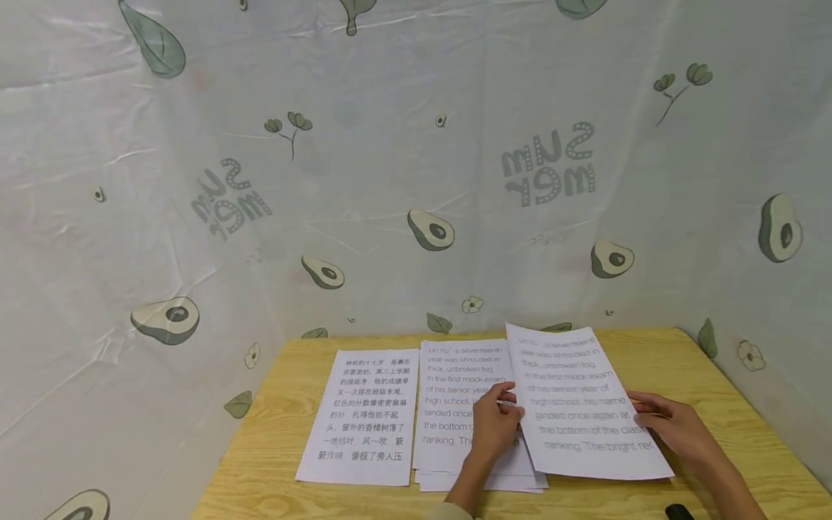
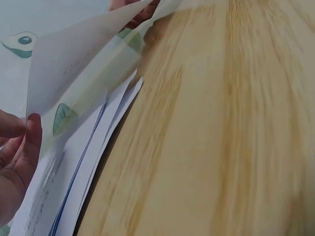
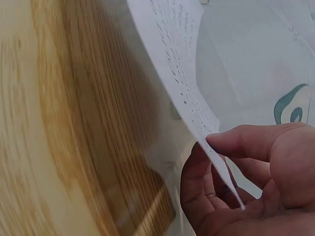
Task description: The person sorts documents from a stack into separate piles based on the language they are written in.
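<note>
Paper printed with English text (image 1: 578, 408) hangs lifted over the right half of the wood-grain desk (image 1: 260, 462), its long sides pinched by left hand (image 1: 495, 422) and right hand (image 1: 679, 427), probably to keep the thin, slightly bowed sheet spread; a flat stack (image 1: 455, 413) and a Chinese page (image 1: 367, 419) lie leftward.
</note>
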